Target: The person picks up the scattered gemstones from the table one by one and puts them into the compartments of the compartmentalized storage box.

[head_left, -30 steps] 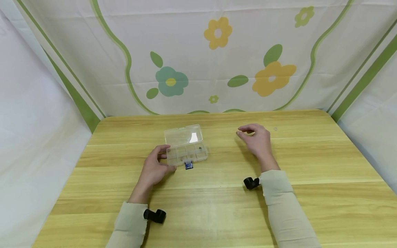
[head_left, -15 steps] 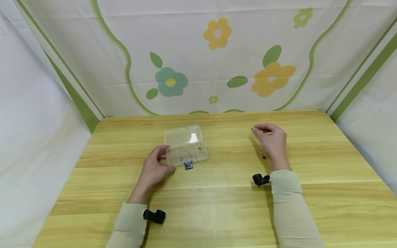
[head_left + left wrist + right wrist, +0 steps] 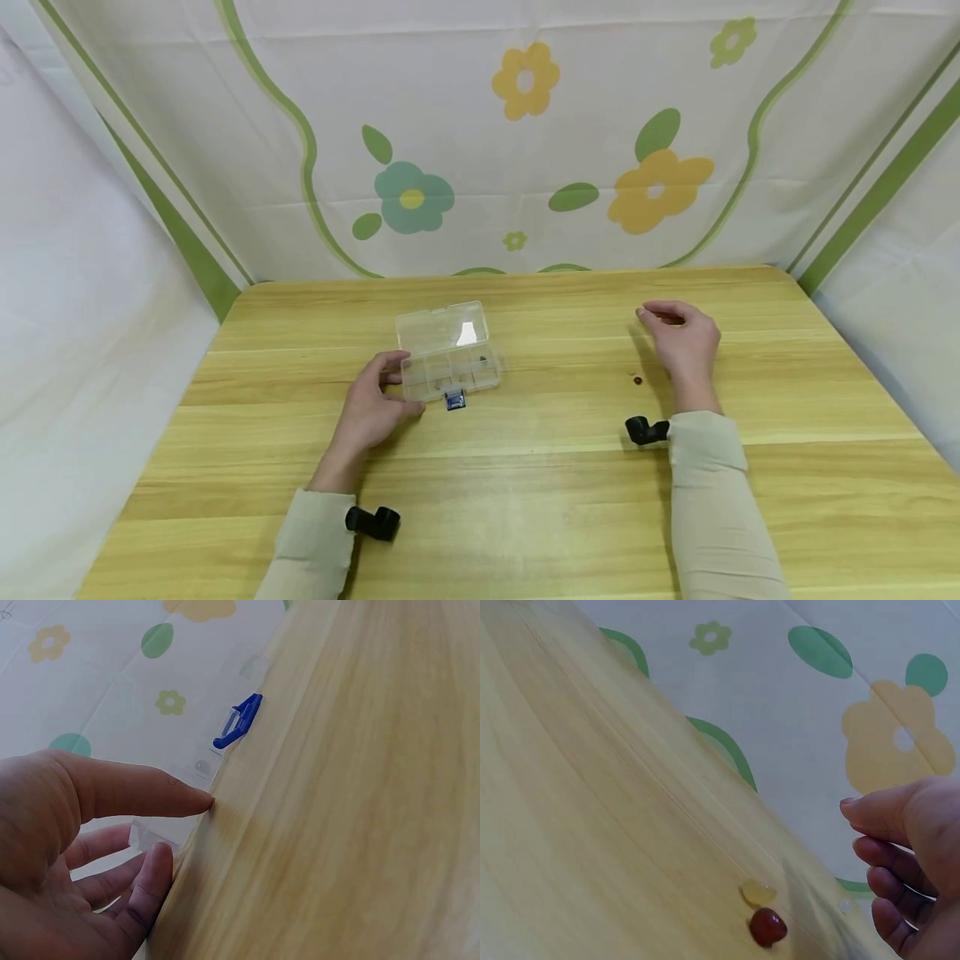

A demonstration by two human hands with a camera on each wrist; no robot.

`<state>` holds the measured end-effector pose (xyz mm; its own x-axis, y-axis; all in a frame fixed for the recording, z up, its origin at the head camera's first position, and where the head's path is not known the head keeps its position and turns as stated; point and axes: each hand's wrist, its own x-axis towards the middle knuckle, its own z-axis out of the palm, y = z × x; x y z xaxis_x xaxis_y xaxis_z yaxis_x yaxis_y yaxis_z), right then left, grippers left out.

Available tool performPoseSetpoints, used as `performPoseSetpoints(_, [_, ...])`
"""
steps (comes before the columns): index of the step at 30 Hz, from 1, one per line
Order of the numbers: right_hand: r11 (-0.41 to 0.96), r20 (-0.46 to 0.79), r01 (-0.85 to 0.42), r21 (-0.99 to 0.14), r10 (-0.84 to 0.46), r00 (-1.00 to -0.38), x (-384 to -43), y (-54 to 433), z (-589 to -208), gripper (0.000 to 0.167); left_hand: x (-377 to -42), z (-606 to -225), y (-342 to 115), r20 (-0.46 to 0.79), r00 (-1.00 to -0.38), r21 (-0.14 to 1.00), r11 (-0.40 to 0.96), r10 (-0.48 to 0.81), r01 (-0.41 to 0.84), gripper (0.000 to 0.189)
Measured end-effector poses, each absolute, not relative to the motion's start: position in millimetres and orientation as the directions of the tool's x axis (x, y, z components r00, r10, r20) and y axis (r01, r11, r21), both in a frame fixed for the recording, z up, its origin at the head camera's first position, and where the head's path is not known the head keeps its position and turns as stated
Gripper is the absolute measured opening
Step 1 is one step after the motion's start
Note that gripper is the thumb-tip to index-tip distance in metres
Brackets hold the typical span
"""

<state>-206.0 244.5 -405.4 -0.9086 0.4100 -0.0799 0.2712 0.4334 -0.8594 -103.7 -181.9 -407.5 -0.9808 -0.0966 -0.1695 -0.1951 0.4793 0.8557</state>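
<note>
A clear plastic compartment box [image 3: 451, 372] stands with its lid raised and a blue latch [image 3: 455, 399] at its front. Small pieces, one dark [image 3: 483, 359], lie in some compartments. My left hand [image 3: 375, 404] holds the box's left end, the thumb along the front and fingers behind. My right hand [image 3: 684, 342] hovers at the right, fingers loosely curled; I see nothing in it. Near it on the table lie a dark red bead [image 3: 768, 928] and a yellowish translucent bead [image 3: 758, 892]. A tiny clear piece [image 3: 845, 906] shows beyond them in the right wrist view.
The wooden table [image 3: 525, 517] reaches back to a white curtain [image 3: 465, 108] with printed flowers. White cloth hangs on both sides too. Black wrist cameras sit by both sleeves.
My right hand has moved to the right, away from the box, uncovering the dark red bead and covering the spot where a small clear piece lay. The left hand and box stay put.
</note>
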Motion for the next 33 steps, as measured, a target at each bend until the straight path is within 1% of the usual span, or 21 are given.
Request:
performPoseSetpoints(9, [0.362,-0.110,0.310,-0.879,0.478,-0.871,-208,258,-414,0.041,-103,-407,-182,-0.170,-0.981,0.858,0.475,-0.098,-0.196,0.081])
performPoseSetpoints(14, [0.297,-0.127,0.326,-0.898,0.535,-0.836,-210,262,-419,0.038,-103,-407,-182,-0.167,-0.981,0.857,0.478,-0.098,-0.193,0.081])
performPoseSetpoints(18, [0.263,-0.141,0.344,-0.901,0.572,-0.808,-211,264,-420,0.039,-103,-406,-182,-0.169,-0.981,0.856,0.478,-0.096,-0.195,0.082])
performPoseSetpoints(28, [0.321,-0.150,0.403,-0.857,0.592,-0.792,-218,268,-425,0.047,-105,-407,-182,-0.171,-0.980,0.859,0.472,-0.098,-0.197,0.081])
performPoseSetpoints(33, [0.370,-0.144,0.414,-0.832,0.576,-0.805,-219,270,-426,0.047,-104,-408,-181,-0.168,-0.981,0.863,0.467,-0.093,-0.192,0.081])
